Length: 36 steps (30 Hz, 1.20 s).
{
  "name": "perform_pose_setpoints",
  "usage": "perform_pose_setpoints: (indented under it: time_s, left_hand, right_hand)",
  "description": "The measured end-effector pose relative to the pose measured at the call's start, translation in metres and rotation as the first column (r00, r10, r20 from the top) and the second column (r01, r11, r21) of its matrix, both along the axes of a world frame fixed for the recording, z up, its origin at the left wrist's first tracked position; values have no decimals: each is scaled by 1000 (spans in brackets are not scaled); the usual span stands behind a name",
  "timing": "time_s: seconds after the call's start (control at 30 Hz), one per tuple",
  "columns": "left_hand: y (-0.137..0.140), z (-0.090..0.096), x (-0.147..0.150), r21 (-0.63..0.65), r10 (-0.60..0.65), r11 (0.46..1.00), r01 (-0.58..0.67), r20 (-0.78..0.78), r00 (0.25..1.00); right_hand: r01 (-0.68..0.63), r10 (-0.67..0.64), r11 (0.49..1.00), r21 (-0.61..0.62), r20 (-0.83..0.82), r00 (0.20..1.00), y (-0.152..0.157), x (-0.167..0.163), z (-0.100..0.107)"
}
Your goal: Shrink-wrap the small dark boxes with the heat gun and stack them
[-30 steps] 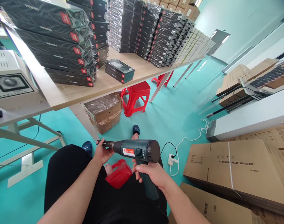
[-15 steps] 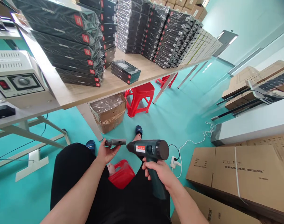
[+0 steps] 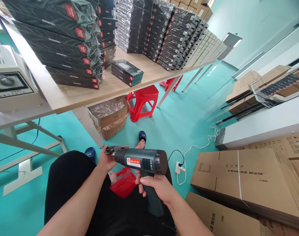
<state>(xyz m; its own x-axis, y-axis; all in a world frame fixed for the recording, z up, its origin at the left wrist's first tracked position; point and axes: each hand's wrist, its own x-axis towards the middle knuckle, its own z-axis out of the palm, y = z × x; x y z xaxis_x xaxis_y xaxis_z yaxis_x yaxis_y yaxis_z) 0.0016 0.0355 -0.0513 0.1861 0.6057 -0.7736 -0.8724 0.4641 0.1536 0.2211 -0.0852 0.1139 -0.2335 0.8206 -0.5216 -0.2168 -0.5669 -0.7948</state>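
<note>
My right hand (image 3: 154, 186) is wrapped round the grip of a dark green heat gun (image 3: 142, 161), whose nozzle points left. In my left hand (image 3: 106, 160) is a thin dark box (image 3: 121, 147), seen nearly edge-on and held above the floor. The heat gun's nozzle lies across the near side of my left hand in the picture and partly hides its fingers and the box. Whether the nozzle touches the box I cannot tell.
The wooden table (image 3: 73, 101) bears stacks of film-wrapped black boxes (image 3: 58, 49) and a small box pair (image 3: 127, 72). A beige machine (image 3: 9, 78) stands left. Red stools (image 3: 144, 101), an open carton (image 3: 110, 118), large cartons (image 3: 233, 177) and a white cable (image 3: 196, 146) are around.
The heat gun has moved left with my right hand, so its nozzle now overlaps my left hand and the box. My view has shifted slightly to the right.
</note>
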Motion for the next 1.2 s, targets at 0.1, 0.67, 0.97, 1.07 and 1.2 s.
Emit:
perform_pose_setpoints:
  time_s: [0.1, 0.67, 0.97, 1.07, 1.2]
  left_hand:
    - [-1, -3, -2, 12, 9, 1000, -10, 69, 998]
    - [0, -12, -3, 35, -5, 999, 2, 87, 996]
    - [-1, -10, -8, 59, 83, 994, -90, 113, 990]
    - [-1, -7, -7, 80, 90, 992, -100, 120, 989]
    - [0, -2, -3, 133, 26, 990, -38, 93, 995]
  right_hand:
    - [174, -174, 985, -4, -1, 985, 3, 2, -5]
    - [214, -216, 976, -37, -58, 975, -2, 11, -6]
    - [324, -325, 946, -15, -49, 945, 8, 11, -12]
    - [296, -299, 954, -46, -71, 952, 3, 24, -8]
    - [274, -280, 959, -70, -98, 955, -6, 29, -1]
